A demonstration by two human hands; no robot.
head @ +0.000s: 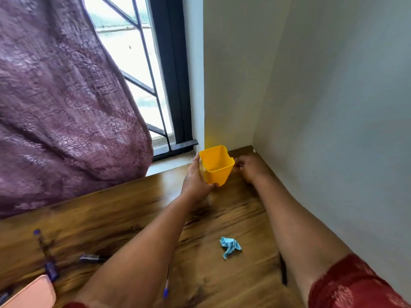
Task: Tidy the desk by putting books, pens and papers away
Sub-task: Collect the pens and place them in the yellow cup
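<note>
One yellow cup (216, 166) stands tilted at the far corner of the wooden bench (133, 210), just beside the wall (322, 96) and the window sill; nothing shows inside it. The left hand (195, 181) holds its side, thumb under the base. The right hand (251, 167) lies curled beside the cup against the wall; whether its fingers hold anything I cannot tell. Near left lie about four blurred pens (90, 258), a pink book corner (33, 294), and one crumpled blue paper (230, 246) in the open middle.
</note>
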